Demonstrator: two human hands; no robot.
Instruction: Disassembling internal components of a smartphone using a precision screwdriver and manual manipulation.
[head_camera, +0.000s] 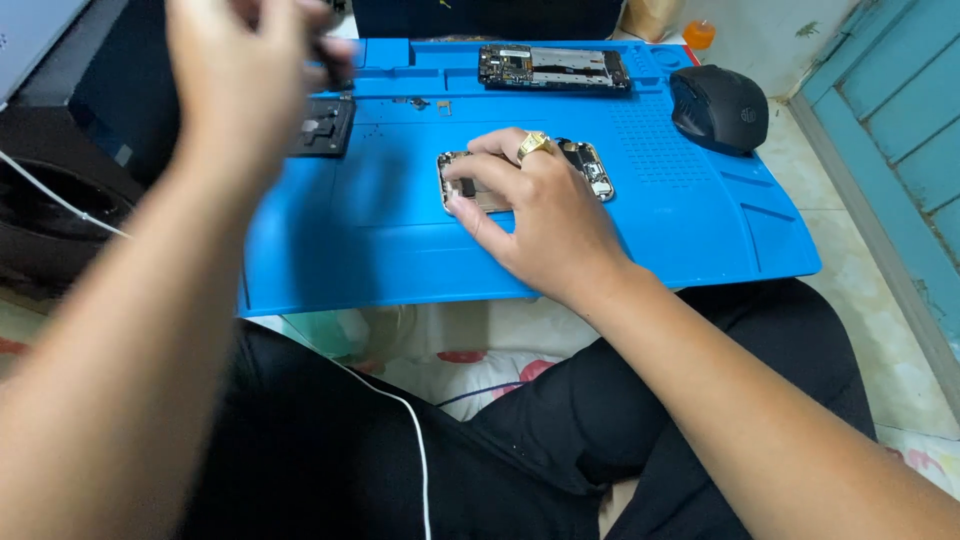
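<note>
My right hand (535, 205), with a gold ring on one finger, lies flat on an opened phone body (595, 168) in the middle of the blue work mat (380, 240); its fingers press down near the phone's left end. My left hand (245, 60) is raised and blurred at the upper left, above the mat's left edge, fingers curled around something small and dark that I cannot make out. A second opened phone with bare circuit boards (553, 68) lies at the mat's far edge.
A black computer mouse (720, 108) sits on the mat's far right corner. A small black part (322, 125) lies at the mat's left. Tiny loose parts (430, 103) rest near the mat's back. A white cable (400, 420) crosses my lap. A blue door (900, 130) stands right.
</note>
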